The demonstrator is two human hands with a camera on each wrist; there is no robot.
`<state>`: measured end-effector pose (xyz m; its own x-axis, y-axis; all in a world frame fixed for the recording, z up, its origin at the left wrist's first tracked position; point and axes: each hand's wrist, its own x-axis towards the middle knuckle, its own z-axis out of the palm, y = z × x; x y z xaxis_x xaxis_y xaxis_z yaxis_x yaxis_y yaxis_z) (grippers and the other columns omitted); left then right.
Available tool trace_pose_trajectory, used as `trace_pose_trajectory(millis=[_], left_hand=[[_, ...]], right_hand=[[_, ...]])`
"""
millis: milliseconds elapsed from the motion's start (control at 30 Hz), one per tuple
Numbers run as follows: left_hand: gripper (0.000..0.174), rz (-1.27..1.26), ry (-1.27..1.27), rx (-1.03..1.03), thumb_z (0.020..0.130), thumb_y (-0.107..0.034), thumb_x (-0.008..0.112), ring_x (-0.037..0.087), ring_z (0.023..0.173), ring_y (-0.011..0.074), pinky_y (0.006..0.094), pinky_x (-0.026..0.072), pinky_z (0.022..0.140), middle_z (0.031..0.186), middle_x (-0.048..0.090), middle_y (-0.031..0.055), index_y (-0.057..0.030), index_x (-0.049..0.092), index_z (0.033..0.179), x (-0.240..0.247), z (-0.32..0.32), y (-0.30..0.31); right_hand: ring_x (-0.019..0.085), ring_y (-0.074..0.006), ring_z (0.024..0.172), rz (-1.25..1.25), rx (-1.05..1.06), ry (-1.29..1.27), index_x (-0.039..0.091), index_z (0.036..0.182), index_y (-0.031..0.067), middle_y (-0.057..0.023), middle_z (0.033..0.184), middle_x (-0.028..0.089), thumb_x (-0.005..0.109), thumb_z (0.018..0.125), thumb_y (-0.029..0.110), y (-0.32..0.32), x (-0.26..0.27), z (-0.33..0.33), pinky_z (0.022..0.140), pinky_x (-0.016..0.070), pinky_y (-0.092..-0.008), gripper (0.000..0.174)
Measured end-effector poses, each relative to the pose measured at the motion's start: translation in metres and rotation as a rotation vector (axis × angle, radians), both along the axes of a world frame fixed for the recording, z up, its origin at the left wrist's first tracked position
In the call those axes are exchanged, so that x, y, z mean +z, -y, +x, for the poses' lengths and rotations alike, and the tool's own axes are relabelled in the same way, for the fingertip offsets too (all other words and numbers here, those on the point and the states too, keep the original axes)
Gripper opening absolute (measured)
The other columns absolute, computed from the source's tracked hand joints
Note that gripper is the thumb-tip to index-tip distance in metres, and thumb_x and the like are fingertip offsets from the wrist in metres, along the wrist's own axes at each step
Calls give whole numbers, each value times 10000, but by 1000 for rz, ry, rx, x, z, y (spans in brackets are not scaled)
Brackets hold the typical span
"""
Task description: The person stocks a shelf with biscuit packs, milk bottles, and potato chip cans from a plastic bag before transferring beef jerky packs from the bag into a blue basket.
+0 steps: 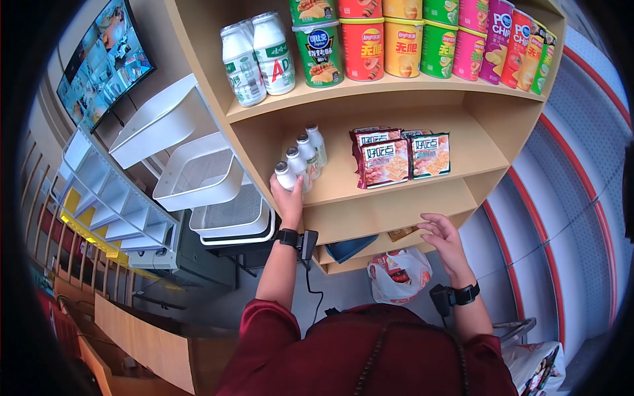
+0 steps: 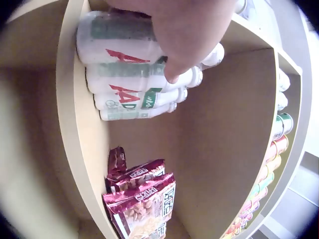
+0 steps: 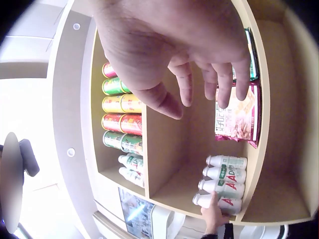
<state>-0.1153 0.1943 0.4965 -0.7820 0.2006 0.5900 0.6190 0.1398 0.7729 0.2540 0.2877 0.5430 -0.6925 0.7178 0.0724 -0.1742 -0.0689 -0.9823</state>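
Observation:
Several small white milk-drink bottles with green and red labels stand in a row from front to back on the middle shelf, at its left end. My left hand grips the front bottle, its thumb lying along the near side in the left wrist view; the far fingers are hidden. The held bottle stands upright, close against the bottle behind it. My right hand holds nothing, its fingers loosely bent in front of the shelves. Beyond it are red biscuit packs and a green-edged biscuit pack.
Overhead, the upper shelf holds larger bottles and a row of chip canisters. White wire baskets stand left of the shelf unit. Below are a blue tray and a white plastic bag. Curved white shelving rises on the right.

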Motion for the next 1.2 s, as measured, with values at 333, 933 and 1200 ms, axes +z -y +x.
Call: trace_pose_trajectory(millis=[333,933,1200], left_hand=[[635,126,31,-167,769,-143,709,507,1061,275,368,398,909,1151,490,187,28,342,1258,-14,-19,-5],[511,-83,65,-8,823,-184,641,546,1003,379,395,413,869,1091,554,241,42,411,1220,-26,9,13],[486,-252,89,-43,857,-292,590,543,1037,380,414,423,864,1120,555,238,14,431,1200,-28,-8,16]], right_hand=[[524,-169,1093,-40,3,-24,487,1182,12,-75,1205,503,533,776,-81,3,-1,12,883,433,-261,419],[523,-148,1079,-38,-14,-26,489,1184,19,-52,1164,529,530,780,-83,2,-6,28,877,432,-250,418],[526,-163,1083,-48,36,-5,486,1187,15,-66,1183,520,532,777,-89,5,-5,20,886,434,-254,425]])
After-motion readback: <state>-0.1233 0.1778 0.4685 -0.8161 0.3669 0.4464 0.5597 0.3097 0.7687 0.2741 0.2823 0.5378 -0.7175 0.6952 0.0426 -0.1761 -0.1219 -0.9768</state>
